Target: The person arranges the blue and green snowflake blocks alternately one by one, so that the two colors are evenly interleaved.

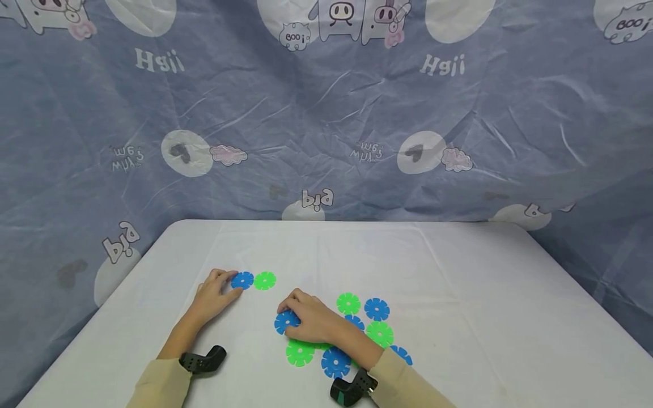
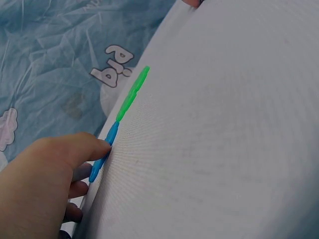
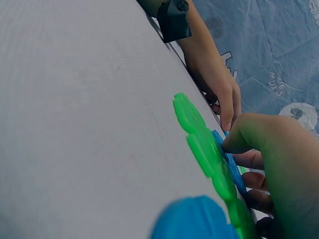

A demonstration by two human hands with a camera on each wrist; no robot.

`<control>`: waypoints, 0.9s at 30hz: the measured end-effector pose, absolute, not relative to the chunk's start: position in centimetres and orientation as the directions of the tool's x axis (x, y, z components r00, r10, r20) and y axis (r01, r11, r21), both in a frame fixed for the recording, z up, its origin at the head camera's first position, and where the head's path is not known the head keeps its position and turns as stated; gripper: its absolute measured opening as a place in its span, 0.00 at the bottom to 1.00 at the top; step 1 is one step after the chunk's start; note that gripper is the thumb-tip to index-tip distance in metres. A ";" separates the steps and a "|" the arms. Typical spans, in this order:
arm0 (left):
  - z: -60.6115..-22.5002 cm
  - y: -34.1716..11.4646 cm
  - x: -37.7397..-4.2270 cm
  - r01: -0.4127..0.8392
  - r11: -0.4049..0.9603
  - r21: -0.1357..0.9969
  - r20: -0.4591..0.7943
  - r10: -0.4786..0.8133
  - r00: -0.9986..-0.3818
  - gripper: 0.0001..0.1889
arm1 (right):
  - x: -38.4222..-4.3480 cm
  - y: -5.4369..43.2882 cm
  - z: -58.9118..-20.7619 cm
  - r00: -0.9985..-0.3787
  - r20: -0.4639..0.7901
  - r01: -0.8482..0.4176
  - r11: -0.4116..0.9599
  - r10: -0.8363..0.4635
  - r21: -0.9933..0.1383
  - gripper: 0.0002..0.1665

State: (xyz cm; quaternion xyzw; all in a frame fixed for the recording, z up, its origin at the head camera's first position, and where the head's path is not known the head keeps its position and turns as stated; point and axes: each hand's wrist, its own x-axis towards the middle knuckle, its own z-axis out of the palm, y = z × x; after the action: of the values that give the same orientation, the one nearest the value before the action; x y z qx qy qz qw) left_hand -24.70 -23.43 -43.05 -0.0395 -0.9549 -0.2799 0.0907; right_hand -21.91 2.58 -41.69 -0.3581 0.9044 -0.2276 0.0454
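My left hand (image 1: pixel 211 297) pinches a blue notched interlocking disc (image 1: pixel 242 280) by its edges, between thumb and fingers. Edge to edge with it, on its right, lies a green interlocking disc (image 1: pixel 264 280); the left wrist view shows this green disc (image 2: pixel 133 93) end to end with the blue one (image 2: pixel 113 133). Nearer the middle of the table, my right hand (image 1: pixel 318 322) grips another blue disc (image 1: pixel 287 322), thumb on the near side. In the right wrist view that blue disc (image 3: pixel 232 167) is beside several green discs (image 3: pixel 202 149). My right forearm hides part of the pile.
Around my right hand and forearm lie several loose discs, among them a green disc (image 1: pixel 348 304), a blue disc (image 1: pixel 377 309) and a blue disc (image 1: pixel 335 362). A white cloth covers the table (image 1: pixel 459 317). Behind it hangs a blue-grey printed curtain (image 1: pixel 316 102).
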 end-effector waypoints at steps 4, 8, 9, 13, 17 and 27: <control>-43.1 -23.4 -24.7 0.123 0.844 0.522 0.196 0.022 -0.980 0.27 | -21.9 2.4 -41.7 -0.746 0.072 -0.621 0.652 -0.662 -0.434 0.21; -43.2 -23.4 -24.7 0.122 0.846 0.518 0.196 0.021 -0.980 0.27 | -21.9 2.4 -41.7 -0.753 0.066 -0.614 0.662 -0.655 -0.429 0.22; -43.2 -23.5 -24.7 0.123 0.846 0.518 0.197 0.022 -0.980 0.27 | -21.9 2.4 -41.7 -0.754 0.067 -0.613 0.664 -0.653 -0.428 0.22; -43.2 -23.5 -24.8 0.125 0.846 0.518 0.198 0.023 -0.980 0.26 | -21.9 2.3 -41.6 -0.760 0.073 -0.609 0.668 -0.646 -0.427 0.23; -43.2 -23.5 -24.8 0.126 0.844 0.521 0.197 0.025 -0.980 0.26 | -21.9 2.3 -41.5 -0.762 0.079 -0.603 0.659 -0.643 -0.450 0.23; -43.2 -23.5 -24.8 0.124 0.844 0.522 0.191 0.026 -0.981 0.27 | -22.1 2.1 -40.8 -0.732 0.024 -0.522 0.538 -0.681 -0.661 0.20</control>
State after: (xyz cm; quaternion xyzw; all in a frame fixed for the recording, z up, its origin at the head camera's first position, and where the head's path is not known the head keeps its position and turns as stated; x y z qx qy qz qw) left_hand -24.80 -23.49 -43.22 -0.0394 -0.9561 -0.2767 0.0883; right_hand -22.09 2.13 -40.82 -0.3461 0.8690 -0.3332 0.1187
